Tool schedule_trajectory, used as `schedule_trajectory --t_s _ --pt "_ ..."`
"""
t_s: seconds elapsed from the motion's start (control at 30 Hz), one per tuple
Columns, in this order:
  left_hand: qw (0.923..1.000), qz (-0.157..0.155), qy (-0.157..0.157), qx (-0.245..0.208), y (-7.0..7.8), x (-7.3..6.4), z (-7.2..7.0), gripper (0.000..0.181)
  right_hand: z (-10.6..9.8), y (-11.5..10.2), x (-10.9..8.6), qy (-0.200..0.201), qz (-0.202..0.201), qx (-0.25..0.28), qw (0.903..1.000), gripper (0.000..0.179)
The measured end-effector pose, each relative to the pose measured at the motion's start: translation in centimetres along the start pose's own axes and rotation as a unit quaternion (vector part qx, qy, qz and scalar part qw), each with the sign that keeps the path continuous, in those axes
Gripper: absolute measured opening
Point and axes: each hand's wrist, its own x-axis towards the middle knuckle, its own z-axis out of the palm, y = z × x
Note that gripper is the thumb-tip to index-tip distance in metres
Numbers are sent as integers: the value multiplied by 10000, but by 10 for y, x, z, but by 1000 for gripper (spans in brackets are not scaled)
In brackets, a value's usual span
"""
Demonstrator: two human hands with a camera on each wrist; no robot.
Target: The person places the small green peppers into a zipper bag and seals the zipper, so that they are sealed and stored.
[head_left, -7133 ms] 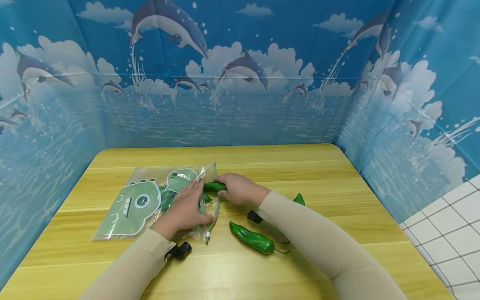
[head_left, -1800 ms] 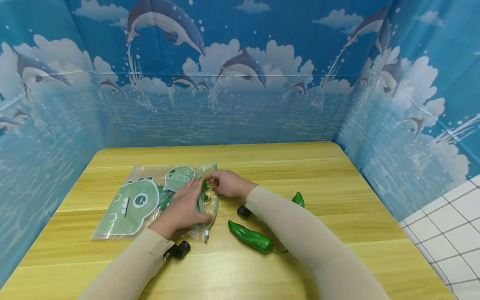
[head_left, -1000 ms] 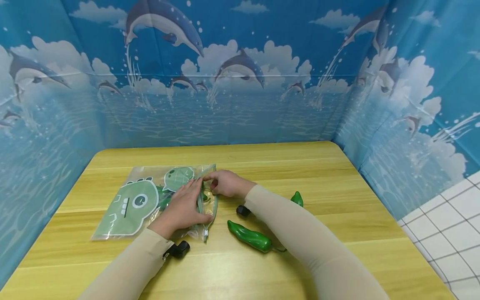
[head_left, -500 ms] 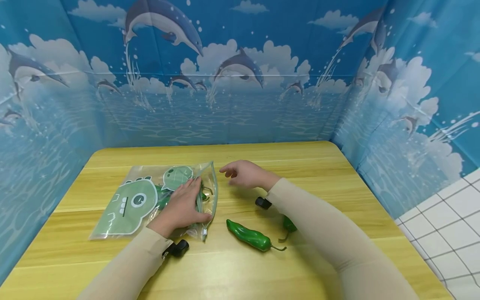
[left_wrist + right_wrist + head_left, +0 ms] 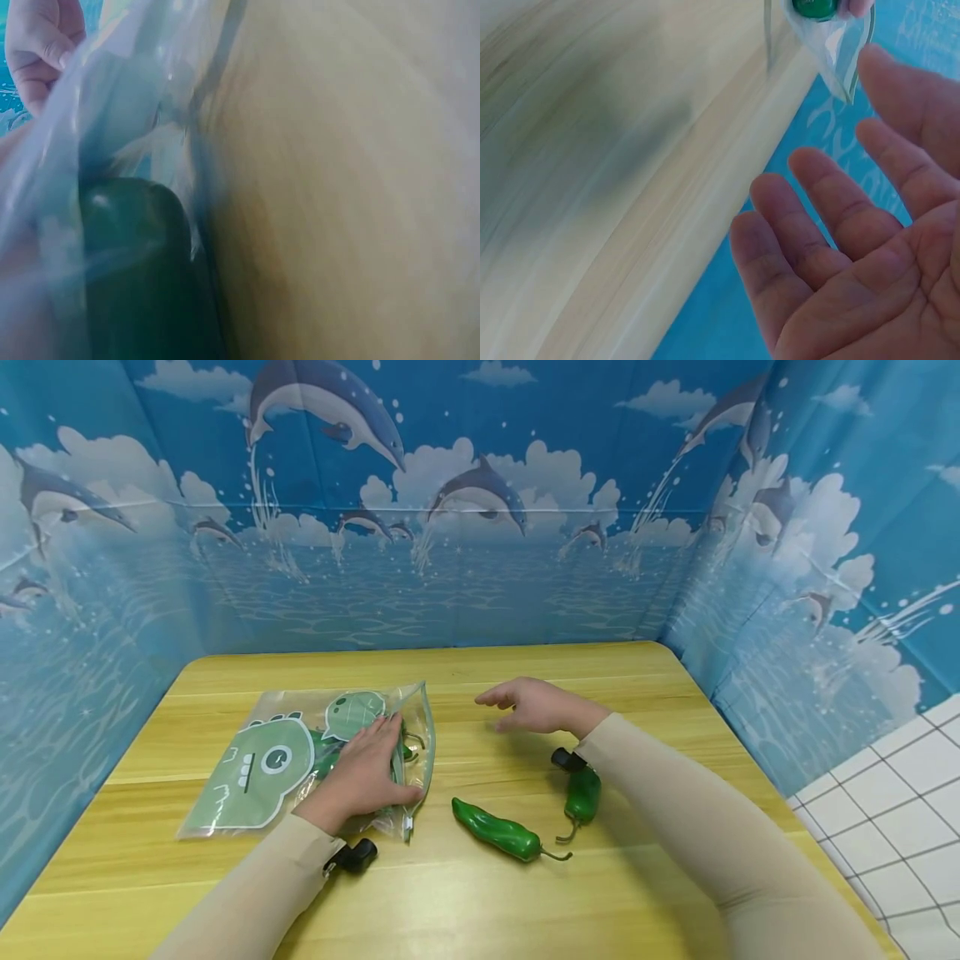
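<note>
A clear zip bag point(image 5: 251, 768) with green cartoon dinosaur prints lies on the left half of the table, its mouth facing right. Inside are green peppers point(image 5: 325, 756), partly covered by the prints and my hand; curved stems show near the mouth. My left hand point(image 5: 362, 781) rests flat on the bag by its opening, fingers extended and thumb at the edge. The left wrist view shows a dark green pepper point(image 5: 142, 262) through the plastic. My right hand point(image 5: 540, 706) hovers right of the bag with nothing in it; its spread fingers show in the right wrist view.
One green pepper point(image 5: 498, 832) lies on the wooden table point(image 5: 420, 902) at front centre. Another pepper point(image 5: 582, 795) lies to its right, partly under my right wrist. A blue dolphin-print curtain point(image 5: 465, 577) stands behind the table.
My right hand held a pepper at the bag's mouth, pushed it inside and let go, then drew back to the right. The left hand has stayed on the bag.
</note>
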Motion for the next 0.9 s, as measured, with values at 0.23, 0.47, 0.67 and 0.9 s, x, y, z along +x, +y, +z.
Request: schedule_trajectory --t_s 0.23,0.47,0.67,0.9 --pt "10000 5 2 -28 0 -1 -2 130 -7 13 -15 -185 37 57 9998 61" --pt "10000 4 -4 -8 1 -2 -1 130 -12 27 -34 -322 211 136 9992 62" --pt "10000 12 23 14 0 -1 0 130 -13 36 -49 -441 309 50 9985 62" --pt "10000 21 34 13 0 -1 1 131 -12 47 -63 -525 318 57 9981 65"
